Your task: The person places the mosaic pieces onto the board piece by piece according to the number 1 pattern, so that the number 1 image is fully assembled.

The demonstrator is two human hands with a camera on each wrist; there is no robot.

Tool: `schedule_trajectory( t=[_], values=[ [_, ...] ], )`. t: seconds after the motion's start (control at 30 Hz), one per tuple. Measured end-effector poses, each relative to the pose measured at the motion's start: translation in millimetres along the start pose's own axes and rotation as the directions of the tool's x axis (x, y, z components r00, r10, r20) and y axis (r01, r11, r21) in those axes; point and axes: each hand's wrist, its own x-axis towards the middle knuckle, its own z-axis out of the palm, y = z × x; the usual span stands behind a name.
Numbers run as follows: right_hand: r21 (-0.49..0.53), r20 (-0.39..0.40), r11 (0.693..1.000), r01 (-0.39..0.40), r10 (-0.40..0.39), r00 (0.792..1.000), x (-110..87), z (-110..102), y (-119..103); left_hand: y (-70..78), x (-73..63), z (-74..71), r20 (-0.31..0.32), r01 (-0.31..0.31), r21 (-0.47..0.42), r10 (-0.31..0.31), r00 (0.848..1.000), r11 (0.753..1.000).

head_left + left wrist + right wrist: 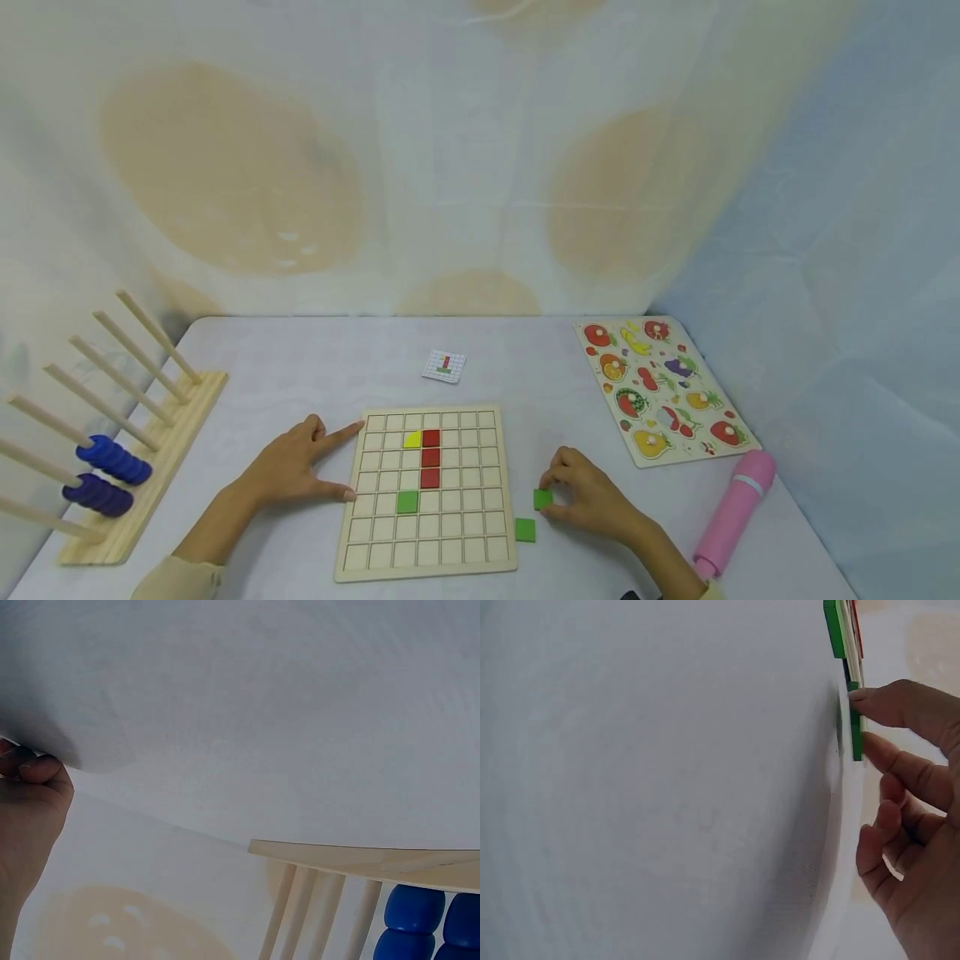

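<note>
A wooden grid board [450, 550] lies in front of me. In one column stand several red tiles [430, 457], with a yellow piece [412, 440] left of the top one and a green tile [407, 502] lower left. My left hand [288, 467] touches the board's left edge with extended index finger and thumb. To the right of the board, my right hand [588, 496] pinches a small green tile [542, 499] between thumb and finger, low over the table. The right wrist view shows this tile [857, 742] edge-on. Another green tile [525, 530] lies beside the board's right edge.
Behind the board lies a small pattern card [444, 366]. A wooden peg rack [180, 425] with blue and purple beads stands at left. At right are a fruit picture board [652, 392] and a pink cylindrical object [735, 512] touching or near its corner.
</note>
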Motion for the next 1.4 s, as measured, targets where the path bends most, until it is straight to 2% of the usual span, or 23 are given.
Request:
schedule_trajectory(
  t=[0.2,0.57,0.97,1.4],
  values=[
    [0.048,-0.011,0.999,-0.011,0.012,1.0,4.4,0,-6,-1.9,-0.2,1.4,0.011,0.004,0.006,-0.004,1.0,1.0],
    [0.145,0.06,0.989,-0.042,0.033,0.998,20.2,9,-24,-1.4,-1.6,1.2,0.001,-0.012,0.007,0.012,1.0,1.0],
    [0.171,0.096,0.984,0.054,-0.071,0.993,42.1,22,-48,-0.4,-2.2,-1.5,0.001,-0.02,0.016,0.02,1.0,1.0],
    [0.119,0.159,0.989,0.086,-0.105,0.982,68.5,42,-72,0.7,-1.6,-1.8,0.003,-0.021,0.014,0.021,1.0,1.0]
  ],
)
